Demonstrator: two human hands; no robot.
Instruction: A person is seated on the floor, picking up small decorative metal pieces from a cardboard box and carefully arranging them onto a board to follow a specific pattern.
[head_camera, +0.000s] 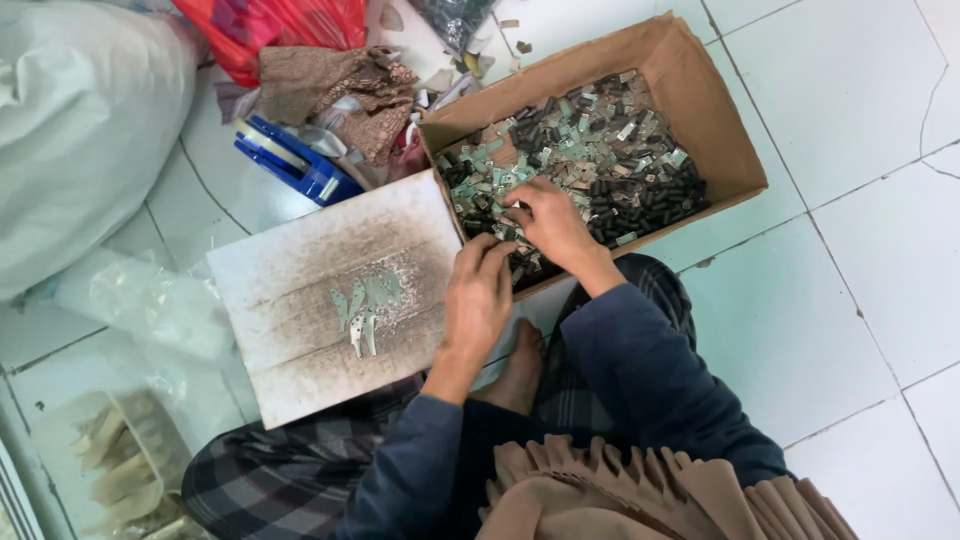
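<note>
A cardboard box (700, 90) on the tiled floor is full of small flat metal plates and short black tubes (600, 160). My right hand (548, 222) reaches into the box's near corner, fingers curled down among the pieces. My left hand (478, 296) rests at the box's near edge beside the right hand, fingers bent over the rim. Whether either hand holds a piece is hidden. Left of the hands lies a worn white board (300, 350) on my lap, with several metal plates (365, 305) laid in a small row on it.
A large white sack (80, 120) fills the far left. Red plastic bag (280, 30), brown cloth (340, 90) and a blue-and-white item (290, 160) lie beyond the board. A clear bag with pale pieces (130, 460) sits at lower left. White floor tiles (860, 250) spread to the right.
</note>
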